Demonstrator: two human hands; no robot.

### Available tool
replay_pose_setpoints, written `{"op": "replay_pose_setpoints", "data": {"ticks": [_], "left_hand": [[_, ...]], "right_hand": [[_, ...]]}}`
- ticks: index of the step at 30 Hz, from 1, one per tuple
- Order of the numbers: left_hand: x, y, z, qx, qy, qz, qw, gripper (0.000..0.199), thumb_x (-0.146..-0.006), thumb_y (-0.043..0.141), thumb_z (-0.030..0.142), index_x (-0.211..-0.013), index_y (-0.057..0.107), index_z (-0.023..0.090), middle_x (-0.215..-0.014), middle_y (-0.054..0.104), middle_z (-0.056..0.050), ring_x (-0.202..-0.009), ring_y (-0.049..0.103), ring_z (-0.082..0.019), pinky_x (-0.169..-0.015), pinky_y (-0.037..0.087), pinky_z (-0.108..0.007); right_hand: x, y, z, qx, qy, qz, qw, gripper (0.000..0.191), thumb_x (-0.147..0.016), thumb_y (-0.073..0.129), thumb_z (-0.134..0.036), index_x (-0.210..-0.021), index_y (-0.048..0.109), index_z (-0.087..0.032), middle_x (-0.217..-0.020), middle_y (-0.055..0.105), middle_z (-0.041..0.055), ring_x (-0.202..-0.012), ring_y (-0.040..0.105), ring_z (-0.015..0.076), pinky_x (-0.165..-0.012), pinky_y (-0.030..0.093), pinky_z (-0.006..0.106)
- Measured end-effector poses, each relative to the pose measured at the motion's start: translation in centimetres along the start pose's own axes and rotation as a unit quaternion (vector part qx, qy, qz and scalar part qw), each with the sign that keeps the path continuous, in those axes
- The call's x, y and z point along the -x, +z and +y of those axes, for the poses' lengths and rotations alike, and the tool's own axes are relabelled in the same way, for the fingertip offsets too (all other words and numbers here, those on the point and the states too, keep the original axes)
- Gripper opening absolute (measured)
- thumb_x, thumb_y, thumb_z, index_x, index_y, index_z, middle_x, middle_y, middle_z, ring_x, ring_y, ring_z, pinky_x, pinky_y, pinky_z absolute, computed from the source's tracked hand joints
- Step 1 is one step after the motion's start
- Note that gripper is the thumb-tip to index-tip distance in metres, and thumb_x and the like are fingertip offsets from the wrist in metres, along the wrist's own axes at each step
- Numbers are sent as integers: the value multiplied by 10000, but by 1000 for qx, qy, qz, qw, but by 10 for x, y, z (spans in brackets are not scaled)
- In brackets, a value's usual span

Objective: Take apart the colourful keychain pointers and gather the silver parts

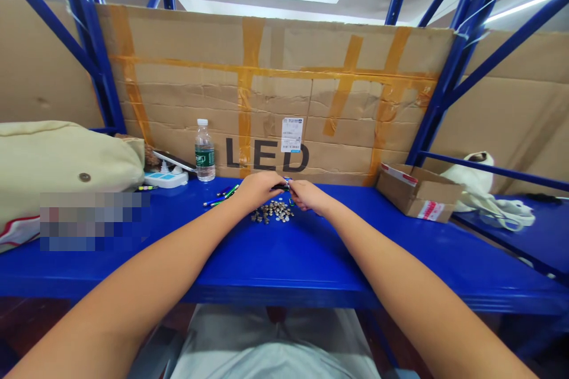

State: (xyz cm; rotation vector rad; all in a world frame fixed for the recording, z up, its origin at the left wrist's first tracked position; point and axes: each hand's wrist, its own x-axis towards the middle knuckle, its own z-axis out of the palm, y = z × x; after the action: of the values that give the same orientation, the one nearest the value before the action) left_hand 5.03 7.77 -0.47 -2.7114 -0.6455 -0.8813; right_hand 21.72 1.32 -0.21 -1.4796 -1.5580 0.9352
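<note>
Both my hands meet over the middle of the blue table. My left hand [263, 186] is closed around a slim dark tube [281, 187], much of it hidden by the fingers. Pinched at the tube's right end, with a bit of silver and blue showing, are the fingers of my right hand [307, 195]. What exactly they grip is too small to make out. Just below lies a loose pile of small silvery round pieces [272, 211], like button cells. Slim green and blue metallic tubes [226, 194], pen-like, lie left of the pile, partly behind my left wrist.
On the blue table [284, 260] a water bottle [205, 151] stands at the back, beside a white power strip [166, 179]. A cream bag [66, 157] takes up the left. An open cardboard box [418, 192] sits at right. A cardboard wall [195, 95] closes the back.
</note>
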Motion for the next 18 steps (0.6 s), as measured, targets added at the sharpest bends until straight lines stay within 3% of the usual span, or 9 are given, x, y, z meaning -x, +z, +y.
{"op": "replay_pose_setpoints", "data": {"ticks": [6,9,11,13,16,18], "left_hand": [[-2,4,3,53,8,-25,998,226,-856,576,250,-1050,666,179,-1002,699,-71,-945,634,-198,-841,468,-301],[-3,5,5,139,-71,-59,986,211,-883,520,280,-906,691,159,-818,711,-42,-724,651,-163,-714,478,-272],[-3,6,6,210,-145,-104,961,304,-912,452,325,-807,671,143,-693,679,-22,-548,601,-126,-583,454,-246],[-2,8,6,270,-186,-136,935,301,-920,424,336,-845,640,139,-677,657,-9,-487,564,-104,-514,422,-227],[-1,8,5,282,-180,-94,937,190,-842,562,285,-972,595,150,-766,653,-2,-540,567,-94,-539,420,-216],[-1,7,5,254,-164,-52,952,168,-790,628,253,-920,600,150,-771,644,1,-569,555,-91,-570,417,-216]], "right_hand": [[-6,8,6,-70,17,-4,997,343,-952,352,-304,-624,315,-212,-448,250,-83,-362,194,59,-368,160,197],[-12,10,13,-63,10,3,998,342,-946,376,-306,-620,331,-212,-442,250,-82,-366,201,63,-366,178,201],[-17,10,17,-23,-9,12,1000,350,-943,380,-294,-605,347,-210,-436,271,-72,-369,225,67,-369,205,209],[-21,9,20,32,-33,27,999,375,-944,368,-284,-577,350,-207,-435,308,-53,-375,269,74,-381,241,218],[-25,6,22,91,-51,48,993,391,-943,352,-285,-560,360,-205,-444,357,-33,-389,324,88,-406,281,234],[-26,5,22,111,-52,56,991,376,-937,344,-276,-568,373,-205,-450,377,-26,-396,341,98,-419,295,245]]}}
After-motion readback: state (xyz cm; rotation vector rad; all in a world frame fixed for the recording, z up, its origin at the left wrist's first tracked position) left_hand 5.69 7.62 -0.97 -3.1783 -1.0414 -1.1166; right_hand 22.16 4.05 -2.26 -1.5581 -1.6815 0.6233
